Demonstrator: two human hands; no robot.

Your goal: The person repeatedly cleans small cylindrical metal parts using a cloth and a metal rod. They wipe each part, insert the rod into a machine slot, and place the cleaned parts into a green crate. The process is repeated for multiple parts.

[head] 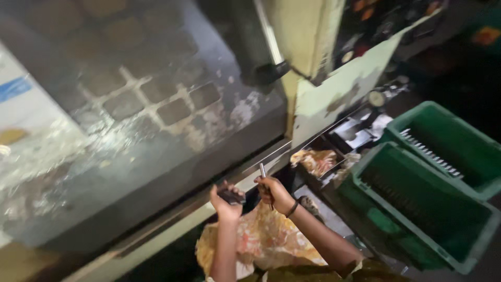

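My left hand [225, 201] is raised in front of a large grimy machine door [146, 109] and holds a small dark flat piece [231, 196] between thumb and fingers. My right hand [274, 192], with a dark band on the wrist, grips a thin metal tool [263, 172] whose tip points up toward the door's lower rail [245, 169]. The two hands are close together, a little apart. A crumpled yellow-orange cloth [266, 237] lies below my forearms.
Two green plastic crates [428, 203] stand at the right, the farther one holding a row of metal pieces [430, 152]. A pale green machine panel [339, 89] with a dark handle [271, 70] rises above. Another crumpled cloth [315, 161] sits on a ledge.
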